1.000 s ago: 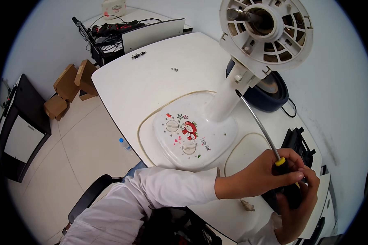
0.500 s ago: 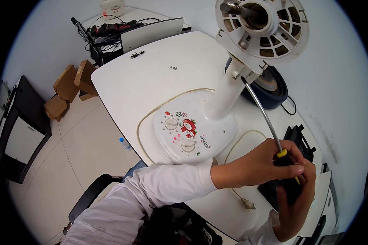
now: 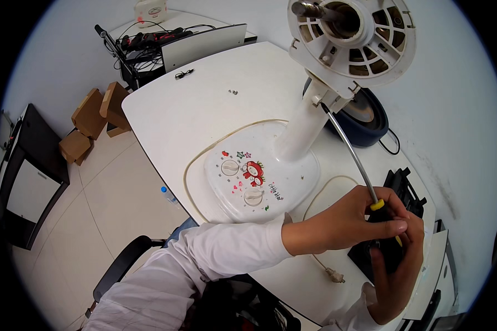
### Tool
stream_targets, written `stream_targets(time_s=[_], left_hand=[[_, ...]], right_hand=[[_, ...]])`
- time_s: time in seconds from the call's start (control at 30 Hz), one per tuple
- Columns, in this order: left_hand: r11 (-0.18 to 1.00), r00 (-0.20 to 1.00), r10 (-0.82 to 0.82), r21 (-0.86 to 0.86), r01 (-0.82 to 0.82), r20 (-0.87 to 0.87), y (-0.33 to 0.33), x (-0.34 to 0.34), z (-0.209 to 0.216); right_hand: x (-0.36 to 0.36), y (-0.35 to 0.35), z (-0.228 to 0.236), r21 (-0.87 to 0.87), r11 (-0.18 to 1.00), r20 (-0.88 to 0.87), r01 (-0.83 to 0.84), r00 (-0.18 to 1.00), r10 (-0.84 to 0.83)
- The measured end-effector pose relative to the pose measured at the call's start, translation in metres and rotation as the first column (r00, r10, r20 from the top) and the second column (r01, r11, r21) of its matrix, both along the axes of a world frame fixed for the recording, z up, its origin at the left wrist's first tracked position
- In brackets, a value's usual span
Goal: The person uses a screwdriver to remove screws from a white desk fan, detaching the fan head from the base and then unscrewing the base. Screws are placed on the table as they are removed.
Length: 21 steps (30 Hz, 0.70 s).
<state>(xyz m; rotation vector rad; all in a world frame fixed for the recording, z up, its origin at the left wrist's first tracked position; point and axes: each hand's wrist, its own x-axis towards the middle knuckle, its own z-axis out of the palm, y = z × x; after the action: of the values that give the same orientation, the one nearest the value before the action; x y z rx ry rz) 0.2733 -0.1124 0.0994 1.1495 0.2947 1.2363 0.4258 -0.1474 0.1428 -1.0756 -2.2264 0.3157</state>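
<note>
A white desk fan without its blades stands on the table, its round motor housing (image 3: 364, 69) and bare metal shaft (image 3: 312, 10) at the top. Its white post (image 3: 301, 129) rises from an oval base (image 3: 265, 204) with two round knobs and red cartoon prints. My left hand (image 3: 342, 220) is closed round a screwdriver (image 3: 350, 149) near its yellow collar. The long metal blade slants up to the neck joint below the housing, its dark tip at or close to the small screw there. My right hand (image 3: 406, 270) curls round the rear of the black handle, partly hiding it.
A black tool case (image 3: 400, 190) lies open beside my hands, near a dark blue round object (image 3: 364, 118). The fan's cord ends in a plug (image 3: 334, 276). Small screws (image 3: 233, 92) and a black cable (image 3: 184, 74) lie farther back. Cardboard boxes (image 3: 88, 118) stand on the floor.
The screwdriver tip has shifted slightly left, closer to the screw at the fan's neck. Both hands have moved a little left with it, keeping their grip.
</note>
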Motion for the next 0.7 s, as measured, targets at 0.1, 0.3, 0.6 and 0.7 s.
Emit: stream_targets(time_s=[0.1, 0.3, 0.6, 0.7], left_hand=[[1.0, 1.0, 0.008, 0.005, -0.008, -0.019, 0.0, -0.001, 0.001], [1.0, 1.0, 0.013, 0.007, -0.013, -0.024, 0.0, 0.0, 0.002], [1.0, 1.0, 0.002, -0.023, -0.003, -0.017, 0.001, -0.003, 0.003], [0.998, 0.997, 0.048, -0.047, -0.045, 0.061, 0.0, 0.001, 0.004]], right_hand=[[0.0, 0.0, 0.0, 0.001, 1.0, 0.001, -0.001, 1.0, 0.001], [0.0, -0.002, 0.002, -0.004, 1.0, -0.021, -0.01, 1.0, 0.01], [-0.009, 0.006, 0.001, 0.203, 0.979, 0.008, 0.029, 0.999, -0.031], [-0.009, 0.01, -0.002, 0.399, 0.915, 0.048, 0.062, 0.995, -0.088]])
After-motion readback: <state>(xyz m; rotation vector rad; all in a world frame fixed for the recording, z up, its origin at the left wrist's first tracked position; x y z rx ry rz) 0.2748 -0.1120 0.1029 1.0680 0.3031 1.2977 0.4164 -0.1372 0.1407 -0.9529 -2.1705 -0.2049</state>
